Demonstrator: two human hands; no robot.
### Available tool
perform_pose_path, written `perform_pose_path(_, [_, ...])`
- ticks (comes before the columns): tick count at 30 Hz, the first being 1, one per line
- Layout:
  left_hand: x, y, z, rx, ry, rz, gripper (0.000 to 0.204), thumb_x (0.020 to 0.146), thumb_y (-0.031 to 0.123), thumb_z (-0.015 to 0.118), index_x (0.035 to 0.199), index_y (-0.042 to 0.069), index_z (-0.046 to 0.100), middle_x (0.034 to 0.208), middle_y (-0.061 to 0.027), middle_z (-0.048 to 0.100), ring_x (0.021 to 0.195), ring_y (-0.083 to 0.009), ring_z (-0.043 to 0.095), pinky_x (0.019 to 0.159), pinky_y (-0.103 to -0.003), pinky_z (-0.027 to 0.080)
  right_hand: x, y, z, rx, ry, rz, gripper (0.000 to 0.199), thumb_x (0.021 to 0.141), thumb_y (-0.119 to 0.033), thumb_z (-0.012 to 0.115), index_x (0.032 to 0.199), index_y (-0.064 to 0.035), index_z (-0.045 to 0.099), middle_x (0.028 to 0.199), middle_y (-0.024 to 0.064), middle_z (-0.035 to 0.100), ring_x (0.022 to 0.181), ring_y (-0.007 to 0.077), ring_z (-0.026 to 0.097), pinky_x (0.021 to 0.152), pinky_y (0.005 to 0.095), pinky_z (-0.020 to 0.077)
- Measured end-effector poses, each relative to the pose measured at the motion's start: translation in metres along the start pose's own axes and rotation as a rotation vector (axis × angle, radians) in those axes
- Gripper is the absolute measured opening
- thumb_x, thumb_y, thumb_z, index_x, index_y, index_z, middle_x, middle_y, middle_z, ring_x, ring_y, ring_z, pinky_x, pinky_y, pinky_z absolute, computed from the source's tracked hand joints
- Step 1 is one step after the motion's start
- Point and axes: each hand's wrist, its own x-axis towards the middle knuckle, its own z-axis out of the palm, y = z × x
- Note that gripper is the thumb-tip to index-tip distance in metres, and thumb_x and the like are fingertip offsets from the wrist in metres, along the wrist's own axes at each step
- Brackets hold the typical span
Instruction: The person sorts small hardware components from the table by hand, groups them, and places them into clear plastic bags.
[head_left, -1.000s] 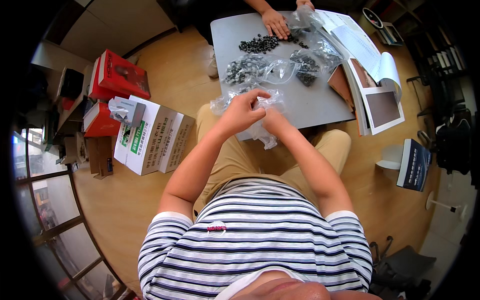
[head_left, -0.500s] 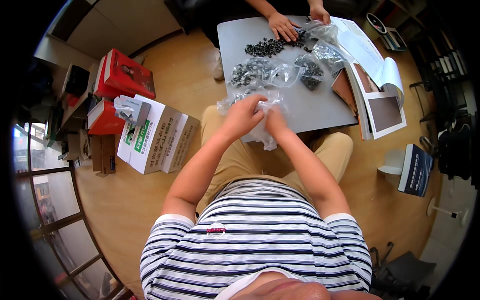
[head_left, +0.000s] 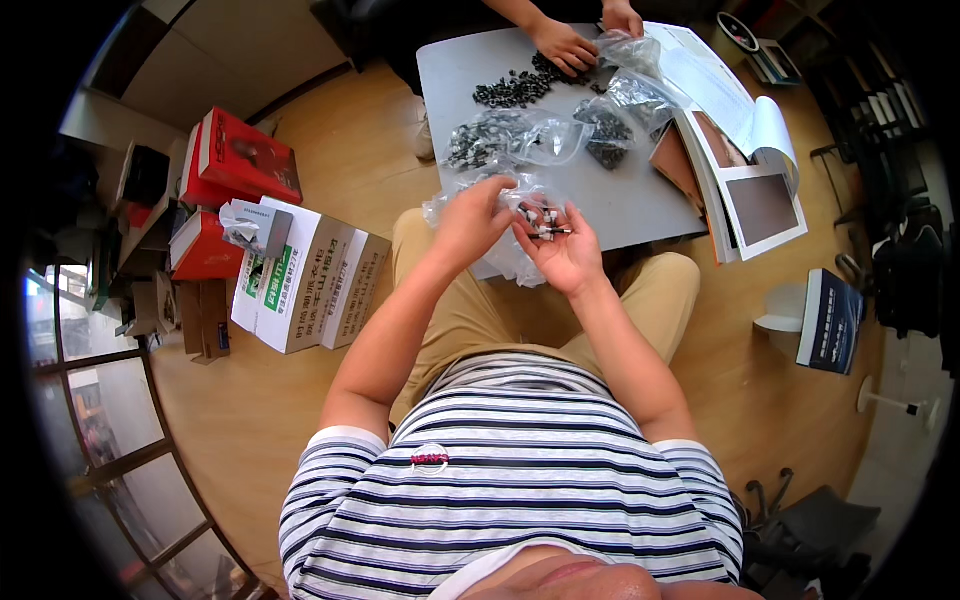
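Observation:
Palm up and cupped, my right hand (head_left: pixel 570 258) holds several small black-and-white parts (head_left: pixel 543 226), too small to name more exactly. Just left of it, my left hand (head_left: pixel 472 222) is closed on a clear plastic bag (head_left: pixel 520 266), which hangs over the table's near edge. Its fingertips are partly hidden by the film. Beyond my hands lies another clear bag (head_left: pixel 490 140) filled with similar small parts. A bag of dark parts (head_left: pixel 606 140) is to its right. Loose black parts (head_left: pixel 512 92) form a pile farther back.
Across the grey table (head_left: pixel 640 205), another person's hand (head_left: pixel 565 47) is at the black parts. Papers and an open sample book (head_left: pixel 765 212) lie along the right side. White cartons (head_left: pixel 300 285) and red boxes (head_left: pixel 250 160) stand on the left. A dark blue book (head_left: pixel 832 322) is at right.
My right hand has come out beside the bag and turned palm up, with small parts now showing in it. My left hand stays at the bag.

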Motion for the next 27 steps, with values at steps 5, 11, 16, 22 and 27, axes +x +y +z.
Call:
perform_pose_path(5, [0.001,0.000,-0.004,0.025,0.008,-0.022,0.034,0.081,0.010,0.063,0.114,0.009,0.064,0.072,-0.0124,0.059,0.064,-0.0256,0.058,0.063,-0.037,0.048,-0.014,0.005,0.010,-0.001,-0.001,-0.021,0.046,0.105,-0.034,0.037,0.124,0.0051,0.053,0.128,0.0224,0.058,0.126,0.0407,0.051,0.111,0.0508,0.0402])
perform_pose_path(11, [0.009,-0.004,-0.004,0.014,-0.002,-0.063,0.034,0.080,0.014,0.061,0.113,0.011,0.064,0.079,-0.0133,0.065,0.074,-0.0324,0.064,0.067,-0.044,0.049,-0.045,0.003,0.026,0.028,-0.031,-0.018,0.048,0.104,-0.036,0.039,0.124,0.0061,0.052,0.132,0.0222,0.055,0.130,0.0414,0.047,0.112,0.0505,0.0389])
perform_pose_path(16, [0.010,0.000,-0.001,0.009,-0.029,-0.074,0.034,0.080,0.013,0.061,0.114,0.010,0.063,0.078,-0.0134,0.065,0.074,-0.0318,0.064,0.066,-0.043,0.049,-0.058,-0.008,0.032,0.011,-0.036,-0.039,0.051,0.104,-0.039,0.042,0.125,0.0067,0.051,0.134,0.0221,0.054,0.131,0.0413,0.046,0.112,0.0506,0.0387])
perform_pose_path(22, [0.010,0.001,0.002,-0.100,-0.024,-0.072,0.035,0.082,0.009,0.061,0.117,0.007,0.063,0.069,-0.0094,0.053,0.062,-0.0187,0.052,0.062,-0.033,0.046,-0.057,-0.017,0.047,-0.022,-0.057,-0.063,0.054,0.102,-0.043,0.045,0.124,0.0066,0.051,0.132,0.0226,0.055,0.131,0.0416,0.046,0.112,0.0497,0.0388])
perform_pose_path(27, [0.012,-0.007,-0.001,-0.091,-0.040,-0.083,0.035,0.082,0.009,0.060,0.117,0.007,0.063,0.068,-0.0094,0.052,0.061,-0.0184,0.051,0.061,-0.033,0.045,-0.043,-0.045,0.067,-0.016,-0.206,-0.113,0.053,0.101,-0.038,0.050,0.126,0.0085,0.050,0.136,0.0247,0.053,0.135,0.0426,0.042,0.115,0.0496,0.0363])
